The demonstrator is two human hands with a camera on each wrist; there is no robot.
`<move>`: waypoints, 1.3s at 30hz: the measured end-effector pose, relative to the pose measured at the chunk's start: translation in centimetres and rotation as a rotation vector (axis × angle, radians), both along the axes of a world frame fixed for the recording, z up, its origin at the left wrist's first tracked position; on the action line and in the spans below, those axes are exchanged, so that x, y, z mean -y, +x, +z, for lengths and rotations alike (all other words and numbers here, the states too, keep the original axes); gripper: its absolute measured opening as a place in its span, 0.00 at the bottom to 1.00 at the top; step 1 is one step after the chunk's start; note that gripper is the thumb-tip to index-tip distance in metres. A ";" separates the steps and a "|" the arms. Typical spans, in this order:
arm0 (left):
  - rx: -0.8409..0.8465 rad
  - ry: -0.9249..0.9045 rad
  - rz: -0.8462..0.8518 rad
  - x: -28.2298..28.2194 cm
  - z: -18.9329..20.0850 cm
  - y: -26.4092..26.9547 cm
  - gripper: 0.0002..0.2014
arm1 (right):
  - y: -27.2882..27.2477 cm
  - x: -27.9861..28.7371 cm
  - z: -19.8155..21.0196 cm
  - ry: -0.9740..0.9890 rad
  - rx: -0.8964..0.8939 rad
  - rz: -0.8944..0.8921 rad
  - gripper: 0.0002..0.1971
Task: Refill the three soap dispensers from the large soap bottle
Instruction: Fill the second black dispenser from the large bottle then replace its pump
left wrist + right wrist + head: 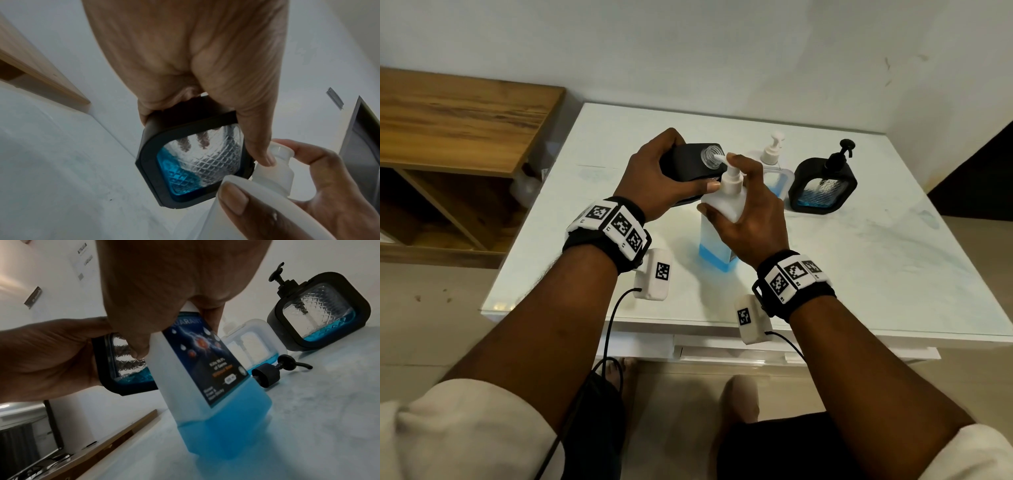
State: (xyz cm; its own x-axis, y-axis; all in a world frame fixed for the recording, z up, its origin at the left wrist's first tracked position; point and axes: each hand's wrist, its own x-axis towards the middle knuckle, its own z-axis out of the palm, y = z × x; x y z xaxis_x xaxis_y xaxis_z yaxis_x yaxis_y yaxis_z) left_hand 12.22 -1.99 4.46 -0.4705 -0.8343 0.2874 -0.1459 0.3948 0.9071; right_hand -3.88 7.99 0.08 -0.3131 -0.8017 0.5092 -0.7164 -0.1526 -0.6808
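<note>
My left hand [654, 178] grips a black-framed dispenser [691, 164] with its pump off, tilted so its open neck [711, 155] meets the nozzle of the large soap bottle [722, 219]. That white bottle stands on the table with blue soap in its lower part. My right hand [750, 205] holds its shoulder, one finger on the pump head [729, 159]. In the left wrist view the held dispenser [197, 165] has a little blue soap in one corner. Its removed black pump [275, 371] lies on the table. A clear dispenser [774, 171] and a second black dispenser [822, 185] stand behind.
The white table [859, 267] stands against a pale wall; its front edge is near my wrists. A wooden shelf unit [448, 144] stands to the left of the table. Cables run from the wrist cameras down past the table front.
</note>
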 end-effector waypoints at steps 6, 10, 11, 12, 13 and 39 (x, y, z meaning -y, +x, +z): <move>0.003 0.003 0.003 0.1 -0.1 -0.3 0.27 | 0.0 -0.2 -0.4 -0.042 -0.036 -0.004 0.42; 0.013 -0.001 -0.004 0.1 -0.1 -0.5 0.27 | 0.1 -0.3 -0.7 -0.037 -0.056 -0.013 0.45; 0.012 -0.002 -0.005 0.1 -0.1 -0.5 0.28 | 0.2 -0.3 -0.7 -0.039 -0.052 -0.019 0.45; 0.009 0.001 -0.005 0.1 -0.1 -0.5 0.28 | 0.2 -0.3 -0.7 -0.045 -0.048 -0.020 0.44; 0.005 0.005 -0.002 0.1 -0.1 -0.5 0.28 | 0.2 -0.3 -0.7 -0.051 -0.046 -0.017 0.43; 0.021 -0.018 0.006 0.4 -0.4 -0.4 0.28 | 0.2 -0.3 -0.7 -0.036 -0.040 -0.039 0.40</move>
